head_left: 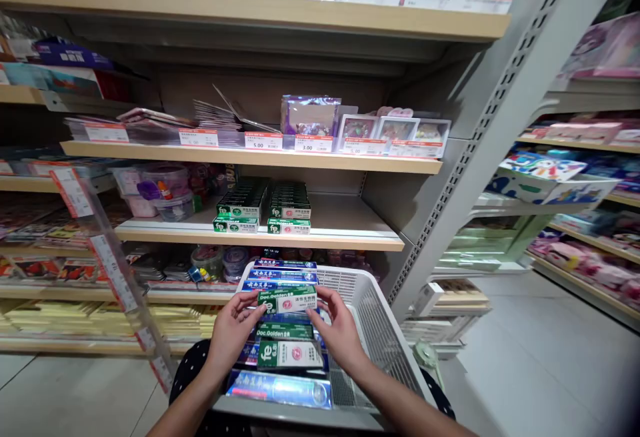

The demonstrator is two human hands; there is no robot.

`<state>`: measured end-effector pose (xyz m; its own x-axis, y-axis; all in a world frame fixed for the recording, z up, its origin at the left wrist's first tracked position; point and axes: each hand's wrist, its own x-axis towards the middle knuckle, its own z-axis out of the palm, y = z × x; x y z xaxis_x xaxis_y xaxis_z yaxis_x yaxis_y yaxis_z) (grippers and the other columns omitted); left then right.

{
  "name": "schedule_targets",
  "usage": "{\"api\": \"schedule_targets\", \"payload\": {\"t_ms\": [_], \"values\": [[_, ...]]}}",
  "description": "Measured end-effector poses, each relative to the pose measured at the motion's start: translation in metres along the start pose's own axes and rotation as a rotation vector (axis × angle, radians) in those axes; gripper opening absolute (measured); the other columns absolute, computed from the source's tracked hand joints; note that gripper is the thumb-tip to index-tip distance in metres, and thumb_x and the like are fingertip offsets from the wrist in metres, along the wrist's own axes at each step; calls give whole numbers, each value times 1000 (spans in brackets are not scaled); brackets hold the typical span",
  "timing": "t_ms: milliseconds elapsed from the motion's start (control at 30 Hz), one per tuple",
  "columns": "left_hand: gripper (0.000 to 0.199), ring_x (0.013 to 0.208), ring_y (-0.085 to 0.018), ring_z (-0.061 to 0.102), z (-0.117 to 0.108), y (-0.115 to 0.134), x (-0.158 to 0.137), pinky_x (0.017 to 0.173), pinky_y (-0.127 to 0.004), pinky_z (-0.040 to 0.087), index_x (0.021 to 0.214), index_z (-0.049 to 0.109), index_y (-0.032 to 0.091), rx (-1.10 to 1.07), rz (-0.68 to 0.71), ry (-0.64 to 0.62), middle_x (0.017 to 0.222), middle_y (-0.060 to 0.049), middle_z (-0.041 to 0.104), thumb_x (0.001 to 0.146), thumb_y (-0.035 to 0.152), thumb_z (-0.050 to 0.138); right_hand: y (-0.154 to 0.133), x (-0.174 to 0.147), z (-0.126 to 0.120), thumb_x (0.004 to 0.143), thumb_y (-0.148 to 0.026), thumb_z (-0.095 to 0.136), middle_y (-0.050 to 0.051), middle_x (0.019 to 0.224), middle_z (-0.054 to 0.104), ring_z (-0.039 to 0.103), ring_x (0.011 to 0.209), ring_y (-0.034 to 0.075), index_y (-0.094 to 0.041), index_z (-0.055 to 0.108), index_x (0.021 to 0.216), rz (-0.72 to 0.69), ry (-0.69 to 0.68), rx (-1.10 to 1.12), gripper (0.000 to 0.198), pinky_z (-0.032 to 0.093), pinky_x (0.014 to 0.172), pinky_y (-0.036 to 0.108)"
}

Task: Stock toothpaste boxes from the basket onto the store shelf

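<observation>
Between my two hands is a green and white toothpaste box (pixel 288 301), gripped at its ends above a grey plastic basket (pixel 383 317). My left hand (pixel 234 325) pinches the left end, and my right hand (pixel 340 330) has its fingers on the right end. Below it in the basket lie another green and white box (pixel 291 354) and several blue boxes, including a shiny blue one (pixel 280 389) at the near edge. On the shelf ahead stand two rows of similar boxes, a left row (pixel 237 223) and a right row (pixel 290 225).
The wooden-edged shelf (pixel 350 240) holds clear plastic tubs (pixel 170 190) at its left. Above, another shelf (pixel 250 155) carries packets and small boxes with price tags. A slanted label strip (pixel 107 263) juts out at left; a slotted metal upright (pixel 460 150) stands at right.
</observation>
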<state>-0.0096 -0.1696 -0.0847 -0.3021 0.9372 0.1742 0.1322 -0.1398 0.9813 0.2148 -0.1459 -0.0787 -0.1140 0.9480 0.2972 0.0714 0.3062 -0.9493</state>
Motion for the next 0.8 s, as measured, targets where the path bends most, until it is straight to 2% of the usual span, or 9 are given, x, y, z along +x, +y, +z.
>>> {"api": "schedule_targets", "payload": {"t_ms": [100, 233, 333, 433, 600, 800], "values": [[39, 98, -24, 68, 15, 27, 49, 86, -38, 56, 105, 63, 18, 65, 122, 42, 106, -11, 71, 76, 43, 70, -19, 57, 4, 77, -33, 71, 10, 115, 62, 62, 103, 26, -25, 53, 112, -71, 109, -83, 40, 55, 91, 43], [34, 95, -22, 69, 36, 71, 124, 86, -36, 56, 107, 63, 14, 126, 277, 127, 102, -11, 72, 79, 33, 67, -41, 140, 11, 74, -34, 70, 9, 104, 62, 61, 97, 24, -20, 53, 102, -219, 283, -162, 35, 53, 90, 41], [28, 89, -21, 69, 46, 85, 160, 84, -35, 55, 104, 64, 13, 255, 309, 197, 97, -11, 72, 80, 25, 65, -44, 180, 17, 73, -30, 70, 9, 104, 59, 60, 94, 24, -20, 52, 100, -257, 332, -230, 34, 53, 87, 41], [26, 86, -22, 69, 51, 78, 175, 85, -37, 54, 105, 64, 13, 367, 333, 213, 94, -11, 73, 82, 24, 63, -36, 195, 23, 73, -28, 69, 10, 105, 56, 59, 92, 24, -21, 50, 98, -205, 348, -274, 31, 52, 85, 41], [28, 99, -27, 66, 53, 62, 184, 90, -40, 50, 111, 61, 12, 503, 448, 227, 104, -16, 70, 86, 24, 56, -22, 199, 28, 76, -26, 64, 11, 111, 51, 58, 95, 24, -20, 48, 100, -205, 369, -343, 29, 50, 86, 40], [30, 98, -24, 67, 59, 57, 195, 84, -36, 52, 117, 51, 15, 445, 407, 206, 106, -16, 68, 87, 18, 52, -17, 210, 28, 76, -25, 61, 8, 100, 56, 56, 90, 23, -22, 46, 96, -249, 353, -368, 25, 48, 83, 39]]}}
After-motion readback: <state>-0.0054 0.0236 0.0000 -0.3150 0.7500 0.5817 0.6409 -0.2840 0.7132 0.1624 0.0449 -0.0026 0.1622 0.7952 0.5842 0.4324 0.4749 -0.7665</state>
